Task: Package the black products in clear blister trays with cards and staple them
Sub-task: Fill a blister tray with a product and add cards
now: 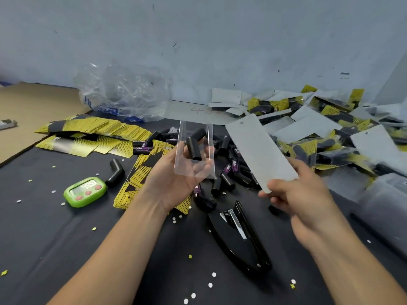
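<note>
At the centre of the frame the left hand (174, 183) cradles a clear blister tray (193, 166), fingers curled round its lower end, and one black product (195, 148) appears to lie in it. Just to the right, the right hand (293, 194) pinches the near end of a card (257, 150), white side up. The card probably goes in next: keep the tray level, square the card to the tray's folded side lips, and slide it straight. The stapler (240, 236) lies on the tabletop (55, 238), lower centre.

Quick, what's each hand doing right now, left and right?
Left hand: holds the clear blister tray, fingers curled round it.
Right hand: pinches the white card by its lower end.
</note>
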